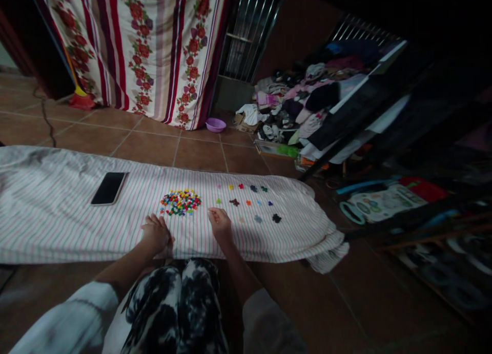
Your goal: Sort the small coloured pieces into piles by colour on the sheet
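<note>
A mixed pile of small, bead-like coloured pieces (pixel 180 202) lies on a striped cloth (pixel 115 231). Just below the pile, my left hand (pixel 157 233) rests on the cloth with its fingers loosely apart, holding nothing I can see. My right hand (pixel 220 225) is to the right of the pile, thumb and fingertips pinched together; anything between them is too small to make out. Small single-colour groups sit beyond it in rough rows, among them yellow pieces (pixel 231 187), lime green pieces (pixel 219 201), brown pieces (pixel 234 202), orange pieces (pixel 248 203) and black pieces (pixel 277 218).
A phone (pixel 109 188) with a dark screen lies left of the pile. Past the cloth-covered surface are a tiled floor, a purple basin (pixel 216 124), a floral curtain (pixel 154 51) and a heap of clothes (pixel 303 98). A printed board (pixel 384 203) stands at the right.
</note>
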Tool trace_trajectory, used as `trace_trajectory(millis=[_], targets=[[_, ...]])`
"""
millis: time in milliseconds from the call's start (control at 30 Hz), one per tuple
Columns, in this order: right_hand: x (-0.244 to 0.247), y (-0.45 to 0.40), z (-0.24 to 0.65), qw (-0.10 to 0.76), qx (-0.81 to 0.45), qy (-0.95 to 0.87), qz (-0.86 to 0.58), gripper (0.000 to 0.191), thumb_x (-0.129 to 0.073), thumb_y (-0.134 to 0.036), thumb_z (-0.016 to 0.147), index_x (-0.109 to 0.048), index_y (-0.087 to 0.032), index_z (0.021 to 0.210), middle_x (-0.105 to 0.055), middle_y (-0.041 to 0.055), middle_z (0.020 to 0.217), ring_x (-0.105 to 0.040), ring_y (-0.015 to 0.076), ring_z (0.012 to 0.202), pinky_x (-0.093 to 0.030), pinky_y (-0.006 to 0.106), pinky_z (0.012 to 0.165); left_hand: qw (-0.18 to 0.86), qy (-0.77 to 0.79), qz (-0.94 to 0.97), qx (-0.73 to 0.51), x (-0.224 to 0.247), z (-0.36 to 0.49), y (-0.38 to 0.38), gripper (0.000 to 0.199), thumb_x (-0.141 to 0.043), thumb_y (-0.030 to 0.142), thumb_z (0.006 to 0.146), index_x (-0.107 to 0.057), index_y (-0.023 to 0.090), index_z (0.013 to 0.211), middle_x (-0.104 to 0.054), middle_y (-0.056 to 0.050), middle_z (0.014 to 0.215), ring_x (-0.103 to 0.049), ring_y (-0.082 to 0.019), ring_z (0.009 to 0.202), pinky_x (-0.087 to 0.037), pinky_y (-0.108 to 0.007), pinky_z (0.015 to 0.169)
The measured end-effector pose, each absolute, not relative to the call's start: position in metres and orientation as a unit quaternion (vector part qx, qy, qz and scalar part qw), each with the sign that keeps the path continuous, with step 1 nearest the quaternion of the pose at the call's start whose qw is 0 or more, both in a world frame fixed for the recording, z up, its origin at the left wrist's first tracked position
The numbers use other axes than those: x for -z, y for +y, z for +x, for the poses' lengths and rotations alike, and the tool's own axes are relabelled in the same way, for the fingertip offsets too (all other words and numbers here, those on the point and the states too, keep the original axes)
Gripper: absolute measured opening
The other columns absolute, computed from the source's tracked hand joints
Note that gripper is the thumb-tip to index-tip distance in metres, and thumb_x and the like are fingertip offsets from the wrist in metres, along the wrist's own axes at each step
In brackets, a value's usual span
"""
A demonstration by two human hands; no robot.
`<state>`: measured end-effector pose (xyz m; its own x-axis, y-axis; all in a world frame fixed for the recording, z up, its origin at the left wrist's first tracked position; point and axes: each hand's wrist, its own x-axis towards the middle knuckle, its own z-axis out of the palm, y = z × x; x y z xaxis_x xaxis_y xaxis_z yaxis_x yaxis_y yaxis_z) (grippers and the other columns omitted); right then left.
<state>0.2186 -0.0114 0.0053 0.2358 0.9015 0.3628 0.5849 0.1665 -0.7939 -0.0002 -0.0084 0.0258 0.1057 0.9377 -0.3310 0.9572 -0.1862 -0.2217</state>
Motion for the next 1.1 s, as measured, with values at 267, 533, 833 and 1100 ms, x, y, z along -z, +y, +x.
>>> trace_trajectory(millis=[267,533,833,1100], targets=[[0.001,-0.024,0.312,0.516,-0.104,-0.502,-0.687,0.034,-0.05,-0.042,0.079,-0.069,-0.017,0.092,-0.07,0.0091,0.088,-0.063,0.0182,0.076,-0.052,0.032,0.074,0.005,0.631,0.748,0.205,-0.03,0.0,-0.011,0.075,-0.041,0.043,0.085,-0.031,-0.008,0.139,-0.028,-0.043,0.14,-0.031,-0.053,0.131,-0.042,-0.059,0.087],[0.011,-0.031,0.336,0.494,-0.122,-0.472,-0.72,0.037,-0.048,-0.042,0.078,-0.07,-0.017,0.095,-0.072,0.0083,0.089,-0.064,0.0193,0.078,-0.052,0.032,0.074,0.01,0.62,0.748,0.236,-0.043,0.001,-0.013,0.074,-0.037,0.043,0.086,-0.029,-0.008,0.14,-0.029,-0.042,0.14,-0.034,-0.052,0.13,-0.043,-0.054,0.086],[0.026,-0.028,0.332,0.448,-0.072,-0.516,-0.726,0.034,-0.044,-0.034,0.081,-0.071,-0.018,0.094,-0.072,0.0085,0.094,-0.063,0.0199,0.085,-0.048,0.033,0.082,0.03,0.623,0.744,0.24,-0.051,0.003,-0.013,0.077,-0.038,0.044,0.086,-0.028,-0.008,0.14,-0.027,-0.041,0.142,-0.031,-0.051,0.132,-0.042,-0.054,0.089],[0.035,-0.027,0.332,0.41,-0.017,-0.569,-0.713,0.033,-0.041,-0.027,0.083,-0.071,-0.016,0.091,-0.071,0.0102,0.094,-0.062,0.0213,0.09,-0.045,0.036,0.087,0.012,0.612,0.746,0.262,-0.056,0.004,-0.014,0.075,-0.034,0.044,0.087,-0.027,-0.007,0.141,-0.029,-0.04,0.142,-0.033,-0.05,0.131,-0.043,-0.052,0.088]])
